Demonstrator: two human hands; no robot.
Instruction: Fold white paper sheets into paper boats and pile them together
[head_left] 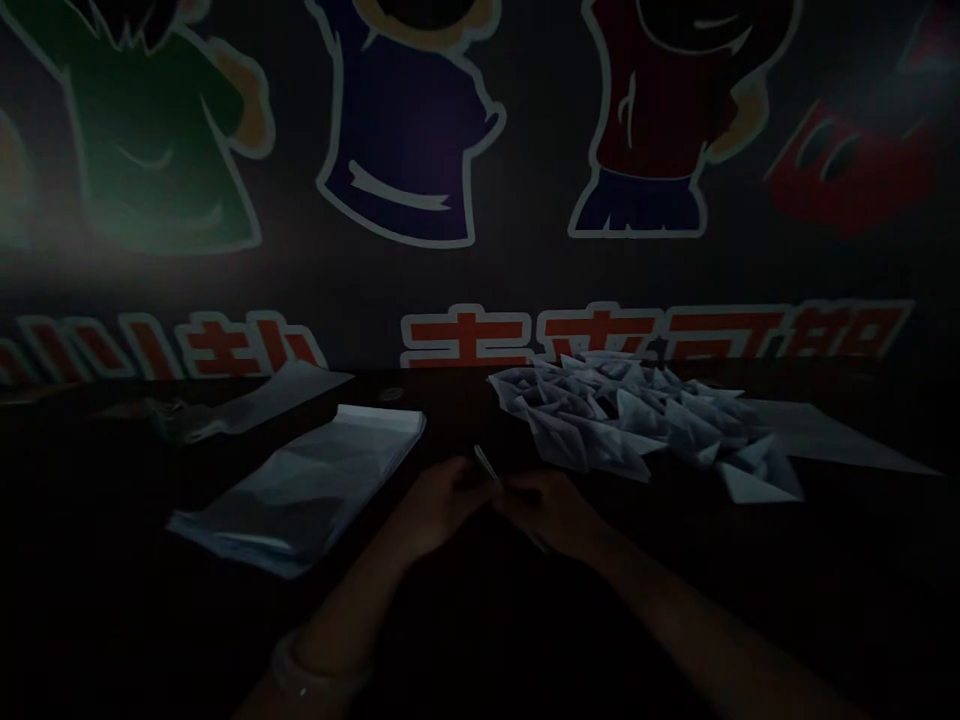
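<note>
My left hand and my right hand meet at the middle of the dark table. Fingers of both are closed on a thin, pale folded paper, seen nearly edge-on. One end of it sticks out above the fingertips, and its lower edge shows faintly under my right hand. The picture is very dark, so the folds are hard to make out. Just beyond my right hand lies a heap of folded paper boats. One paper boat sits at the heap's near right edge.
Left of my hands lies a stack in clear plastic, perhaps sheets of paper. Behind it is a pale sheet with a crumpled clear wrapper. A flat sheet extends right of the heap. A wall with cartoon figures rises behind the table.
</note>
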